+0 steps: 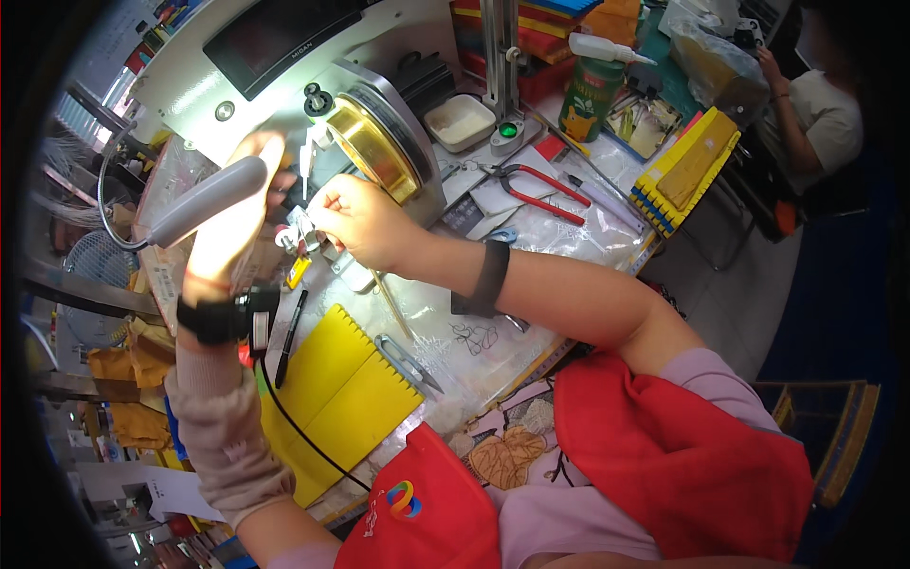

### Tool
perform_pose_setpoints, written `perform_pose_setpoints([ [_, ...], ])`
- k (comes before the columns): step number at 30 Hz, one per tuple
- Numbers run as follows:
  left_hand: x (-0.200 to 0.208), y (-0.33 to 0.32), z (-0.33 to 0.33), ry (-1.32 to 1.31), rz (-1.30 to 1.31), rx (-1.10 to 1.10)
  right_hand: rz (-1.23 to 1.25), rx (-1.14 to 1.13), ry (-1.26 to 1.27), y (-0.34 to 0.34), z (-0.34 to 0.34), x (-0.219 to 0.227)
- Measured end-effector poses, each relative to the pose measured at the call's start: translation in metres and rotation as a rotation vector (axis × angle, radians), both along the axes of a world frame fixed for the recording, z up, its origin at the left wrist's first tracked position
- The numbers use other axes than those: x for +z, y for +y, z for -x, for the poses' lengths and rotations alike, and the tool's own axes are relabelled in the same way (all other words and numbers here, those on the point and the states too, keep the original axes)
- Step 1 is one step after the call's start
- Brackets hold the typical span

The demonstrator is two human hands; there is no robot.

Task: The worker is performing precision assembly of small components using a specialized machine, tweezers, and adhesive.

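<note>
My right hand (pixel 358 220) is closed in a pinch, thumb and forefinger together at a small metal fixture (pixel 301 228) on the front of a bench machine. What sits between those fingertips is too small to make out. My left hand (pixel 248 175) is raised on the other side of the fixture, under a grey lamp head (pixel 210 201); its fingers are blurred and washed out by glare. Beside my right hand stands the machine's round gold-coloured drum (pixel 372 152) in a grey housing. A thin white upright piece (pixel 306 166) is between the two hands. Just below the fixture is a small yellow tag (pixel 299 272).
A yellow sheet with a notched edge (pixel 332 398), a black pen (pixel 291 339) and thread snips (pixel 408 363) lie nearer me. Red-handled pliers (pixel 542 192) rest to the right, near a green canister (pixel 590 100) and a white tray (pixel 460 123). Another person (pixel 806 114) sits at far right.
</note>
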State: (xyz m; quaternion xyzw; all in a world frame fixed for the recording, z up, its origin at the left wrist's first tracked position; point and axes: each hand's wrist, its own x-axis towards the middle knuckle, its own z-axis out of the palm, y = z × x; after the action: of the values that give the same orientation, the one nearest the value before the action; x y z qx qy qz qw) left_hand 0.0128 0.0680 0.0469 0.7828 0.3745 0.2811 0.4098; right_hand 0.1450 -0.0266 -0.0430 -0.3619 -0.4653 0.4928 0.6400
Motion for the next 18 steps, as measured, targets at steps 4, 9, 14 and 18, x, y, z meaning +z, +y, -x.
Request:
perform_pose_setpoints([
  [4,0.000,0.029,-0.024,-0.078,0.132,-0.061,-0.030,-0.049,0.038,0.000,0.007,-0.008],
  [9,-0.002,0.017,-0.017,-0.148,0.139,-0.240,0.059,0.045,0.047,-0.018,-0.002,-0.003],
  [14,-0.011,0.007,0.009,0.021,0.211,-0.262,0.252,0.090,-0.052,0.003,-0.006,-0.014],
  [18,-0.026,0.017,0.018,-0.020,0.449,-0.521,0.196,-0.034,-0.085,0.017,0.002,-0.008],
])
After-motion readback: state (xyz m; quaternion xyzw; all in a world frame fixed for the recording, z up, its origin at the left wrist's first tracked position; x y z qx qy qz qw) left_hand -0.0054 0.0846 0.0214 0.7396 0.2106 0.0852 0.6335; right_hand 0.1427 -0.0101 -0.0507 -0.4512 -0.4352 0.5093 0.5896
